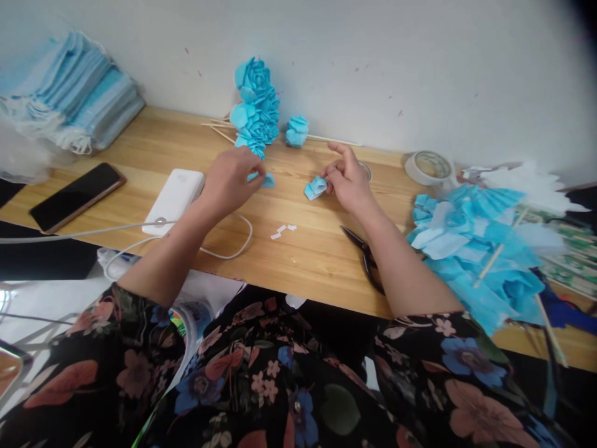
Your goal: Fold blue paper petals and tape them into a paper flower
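My left hand (236, 177) is closed, fingertips down at a small blue paper petal (268, 180) just above the wooden table. Between the thumb and lower fingers of my right hand (347, 177) is a small, partly rolled blue paper flower (314, 188); the index finger sticks out. Behind my left hand lies a bunch of blue paper flowers (256, 112) on thin wooden sticks. One smaller blue flower (297, 130) on a stick rests beside it. White paper scraps (278, 233) lie on the table between my forearms. Black scissors (366, 252) are partly hidden by my right forearm.
On the left are a phone (77, 196), a white power bank (173, 199) with a cable, and a stack of blue face masks (79, 90). To the right sit a tape roll (428, 168) and a heap of blue crepe paper (476, 242). A wall (336, 56) bounds the table's back.
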Available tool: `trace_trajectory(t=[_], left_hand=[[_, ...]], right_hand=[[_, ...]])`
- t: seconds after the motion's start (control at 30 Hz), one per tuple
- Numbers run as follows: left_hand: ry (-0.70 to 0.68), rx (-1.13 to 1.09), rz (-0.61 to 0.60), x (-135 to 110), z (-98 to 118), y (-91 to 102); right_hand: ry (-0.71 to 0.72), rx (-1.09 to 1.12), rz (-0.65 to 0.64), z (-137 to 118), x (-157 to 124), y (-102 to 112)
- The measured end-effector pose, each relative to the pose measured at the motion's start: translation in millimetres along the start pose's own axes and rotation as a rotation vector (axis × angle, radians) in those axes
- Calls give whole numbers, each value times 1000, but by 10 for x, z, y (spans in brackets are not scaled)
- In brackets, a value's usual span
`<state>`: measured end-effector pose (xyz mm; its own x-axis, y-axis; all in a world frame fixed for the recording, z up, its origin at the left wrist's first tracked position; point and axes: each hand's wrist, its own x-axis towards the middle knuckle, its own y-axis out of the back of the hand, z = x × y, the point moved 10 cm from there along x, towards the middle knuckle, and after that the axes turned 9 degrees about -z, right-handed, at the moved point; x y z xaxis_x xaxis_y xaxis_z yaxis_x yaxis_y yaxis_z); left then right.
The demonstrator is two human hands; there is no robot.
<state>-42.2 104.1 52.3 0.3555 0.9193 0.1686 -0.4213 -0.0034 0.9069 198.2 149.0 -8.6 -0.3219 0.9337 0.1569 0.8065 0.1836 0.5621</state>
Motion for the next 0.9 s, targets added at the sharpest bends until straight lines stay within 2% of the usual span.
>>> trace_trajectory(t=[0.07,0.1,0.2,0.3,0.43,0.63,0.73,0.9], left_hand=[[25,-341,34,6,31,69],[44,-559,16,26,46,37],[123,-1187,-145,133,173,-272],[239,-1470,-213,260,267,-560],[300,-1562,-224,415,353,-797],[315,-1533,-255,464,441,-971],[286,-1454,-226,464,433,-940],[243,-1314,-146,463,320,-827]], right_hand=[[2,-15,1,16,0,-7],[0,-15,2,26,2,-10],[-32,-3,-5,75,13,-10],[-59,-27,-14,104,22,7],[-34,-130,24,66,10,60],[-43,-293,74,67,-28,104],[-25,-337,103,54,-52,122],[-19,-249,81,60,-52,64]])
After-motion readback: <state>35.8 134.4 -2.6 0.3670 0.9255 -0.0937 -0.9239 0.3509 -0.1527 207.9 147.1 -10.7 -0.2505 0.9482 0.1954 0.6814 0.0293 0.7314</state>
